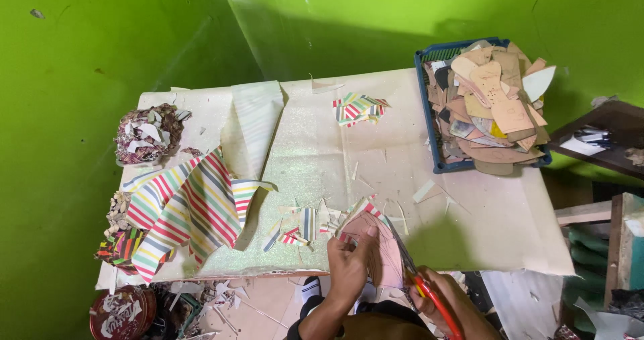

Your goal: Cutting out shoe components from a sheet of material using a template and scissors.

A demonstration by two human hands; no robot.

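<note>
Holding a pink piece (376,249) at the counter's (469,219) near edge, your left hand (349,266) pinches it while your right hand (439,300) grips red scissors (419,279) cutting beside it

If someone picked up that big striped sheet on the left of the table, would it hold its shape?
Probably not: the striped sheet already folds and drapes where it lies, so it looks floppy. It seems thin and likely light. A push would probably crumple it rather than slide it over the table.
</note>
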